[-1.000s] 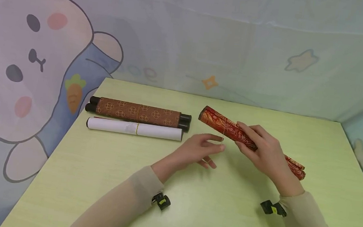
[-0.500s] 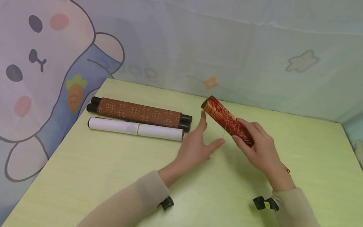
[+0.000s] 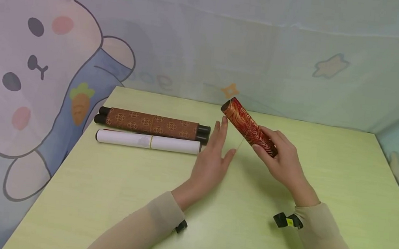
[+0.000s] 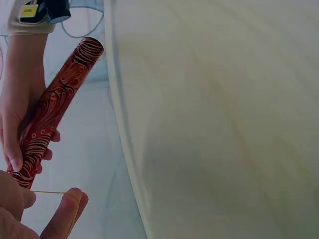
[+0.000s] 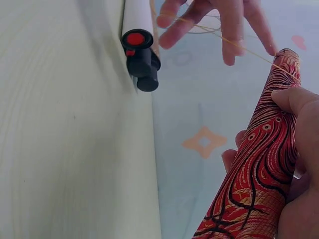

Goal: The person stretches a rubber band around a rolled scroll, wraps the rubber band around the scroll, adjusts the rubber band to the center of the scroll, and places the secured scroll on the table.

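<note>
My right hand (image 3: 287,160) grips a red and gold brocade scroll (image 3: 240,118), thumb on one side and fingers round the other. The scroll is raised over the table and slants, its far end up to the left. Left of that end, my left hand (image 3: 208,166) reaches up with fingers extended and thumb apart. A thin yellow rubber band (image 3: 241,144) runs taut from the scroll to the left thumb. From the right wrist, the band (image 5: 234,45) appears stretched out to the left fingers, one fingertip right by the scroll's end.
On the table (image 3: 233,230), a brown patterned scroll (image 3: 149,123) with dark rod ends lies at the back left. A white scroll (image 3: 172,144) with a yellow band lies just in front of it. A printed cloth (image 3: 262,55) hangs behind the table.
The scroll's far end has tilted upward. My left fingers have straightened and the hand has shifted slightly left, drawing the band out from the scroll. The scrolls on the table stay put.
</note>
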Available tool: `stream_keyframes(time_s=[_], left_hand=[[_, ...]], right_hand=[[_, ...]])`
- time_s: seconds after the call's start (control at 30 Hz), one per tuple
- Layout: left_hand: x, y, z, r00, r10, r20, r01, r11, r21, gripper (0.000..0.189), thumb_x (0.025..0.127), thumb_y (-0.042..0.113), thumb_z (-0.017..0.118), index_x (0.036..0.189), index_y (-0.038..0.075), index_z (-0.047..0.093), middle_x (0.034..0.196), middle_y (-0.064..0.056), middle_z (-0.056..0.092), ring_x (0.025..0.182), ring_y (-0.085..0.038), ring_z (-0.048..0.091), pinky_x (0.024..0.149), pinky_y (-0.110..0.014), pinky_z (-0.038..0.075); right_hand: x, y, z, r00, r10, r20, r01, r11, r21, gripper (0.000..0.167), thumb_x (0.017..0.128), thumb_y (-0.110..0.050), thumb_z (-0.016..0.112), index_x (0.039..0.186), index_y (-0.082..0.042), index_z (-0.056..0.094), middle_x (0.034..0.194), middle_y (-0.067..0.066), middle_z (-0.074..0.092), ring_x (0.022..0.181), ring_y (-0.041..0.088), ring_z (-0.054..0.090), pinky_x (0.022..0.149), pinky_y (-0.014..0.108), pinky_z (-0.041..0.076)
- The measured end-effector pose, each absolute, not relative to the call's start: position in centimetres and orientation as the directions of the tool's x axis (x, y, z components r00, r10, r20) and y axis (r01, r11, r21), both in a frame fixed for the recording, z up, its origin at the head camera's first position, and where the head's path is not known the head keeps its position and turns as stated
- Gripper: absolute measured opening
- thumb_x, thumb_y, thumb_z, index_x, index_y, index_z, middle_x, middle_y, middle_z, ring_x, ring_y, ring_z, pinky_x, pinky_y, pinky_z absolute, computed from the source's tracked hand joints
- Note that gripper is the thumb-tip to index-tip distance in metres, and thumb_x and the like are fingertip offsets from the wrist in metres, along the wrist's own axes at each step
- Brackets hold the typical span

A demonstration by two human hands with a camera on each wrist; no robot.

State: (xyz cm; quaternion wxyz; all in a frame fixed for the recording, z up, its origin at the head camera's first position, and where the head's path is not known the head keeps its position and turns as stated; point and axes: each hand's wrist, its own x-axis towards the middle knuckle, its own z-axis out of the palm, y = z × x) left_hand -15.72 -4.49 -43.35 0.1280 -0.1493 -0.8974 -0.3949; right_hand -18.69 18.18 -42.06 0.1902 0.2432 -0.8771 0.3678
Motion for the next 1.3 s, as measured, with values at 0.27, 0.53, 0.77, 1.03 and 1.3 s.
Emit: stream_keyframes(time_s=[0.27,0.53,0.77,1.03,1.3], left_hand=[[-16.1,-6.4,-43.7,-0.709,0.292,0.642,0.534,0.817,0.218,0.067,0.102,0.001,0.067,0.162,0.023,0.046,0.172,-0.019,0.032,0.045,-0.012,0.038,0.042,-0.019,0.029],[-17.0,-8.1,-41.4,-0.465,0.440,0.768,0.597,0.797,-0.095,0.071,0.101,-0.012,0.055,0.159,0.028,0.052,0.169,-0.020,0.038,0.063,-0.017,0.057,0.042,-0.021,0.030],[-17.9,-8.9,-40.4,-0.332,0.521,0.786,0.596,0.762,-0.253,0.065,0.103,-0.011,0.057,0.157,0.025,0.057,0.163,-0.016,0.049,0.106,-0.029,0.075,0.041,-0.021,0.036],[-19.0,-9.6,-40.0,-0.200,0.604,0.771,0.629,0.683,-0.372,0.073,0.096,-0.018,0.061,0.161,0.015,0.051,0.177,-0.011,0.013,0.104,-0.030,0.078,0.043,-0.020,0.045],[-20.2,-9.8,-39.5,-0.048,0.577,0.815,0.611,0.663,-0.434,0.087,0.096,-0.004,0.075,0.169,0.015,0.032,0.164,-0.009,0.048,0.092,-0.024,0.078,0.041,-0.020,0.039]], right_hand=[[-18.1,18.2,-41.4,-0.851,-0.290,0.438,-0.523,0.544,-0.656,0.049,0.097,-0.004,0.078,0.144,-0.003,0.064,0.115,0.015,0.070,0.096,0.016,0.062,0.075,0.007,0.052],[-17.6,18.6,-40.5,-0.863,-0.307,0.402,-0.506,0.520,-0.689,0.049,0.098,-0.004,0.076,0.145,-0.004,0.063,0.120,0.015,0.070,0.101,0.020,0.065,0.078,0.010,0.055],[-17.7,18.7,-40.3,-0.833,-0.347,0.431,-0.553,0.564,-0.614,0.050,0.097,-0.007,0.078,0.145,-0.008,0.066,0.114,0.010,0.073,0.093,0.016,0.060,0.069,0.025,0.052],[-17.7,18.7,-40.3,-0.833,-0.376,0.405,-0.553,0.559,-0.618,0.048,0.097,-0.007,0.078,0.144,-0.008,0.066,0.113,0.011,0.072,0.088,0.018,0.060,0.064,0.027,0.054],[-17.5,18.5,-39.9,-0.821,-0.416,0.391,-0.569,0.540,-0.620,0.048,0.096,-0.008,0.078,0.143,-0.011,0.068,0.108,0.007,0.070,0.082,0.018,0.058,0.060,0.028,0.051]])
